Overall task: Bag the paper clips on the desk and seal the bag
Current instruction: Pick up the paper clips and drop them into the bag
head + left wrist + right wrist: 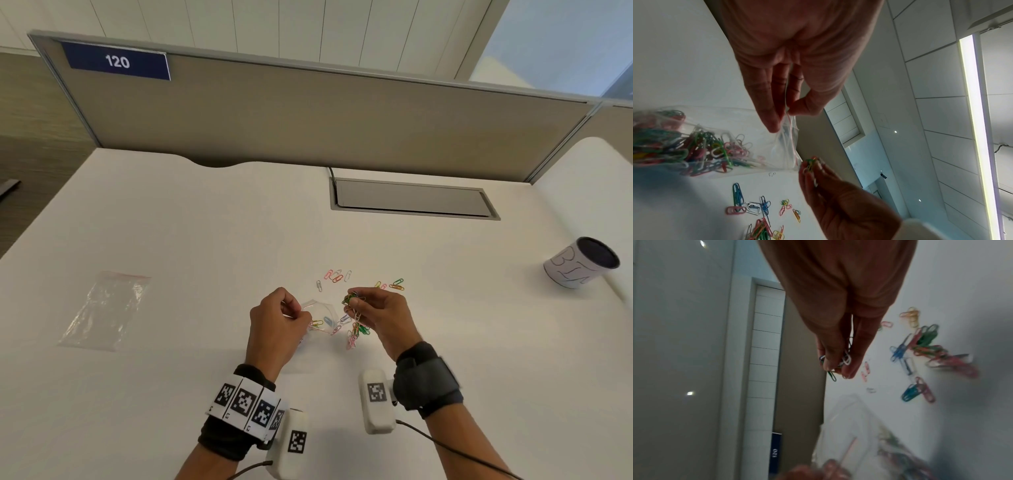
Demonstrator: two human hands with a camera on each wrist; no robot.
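Clear plastic bag (701, 129), part-filled with coloured clips, lies on the white desk (191, 219) with its mouth held up by the left hand (274, 325), thumb and fingers pinching the rim; the right hand (380, 318), just beside that mouth, pinches a small bunch of paper clips (352, 299); loose paper clips (337, 275) lie scattered on the desk beyond and below the hands; a second, flat bag (108, 308) lies well apart to the left; a cup (582, 262) stands far right.
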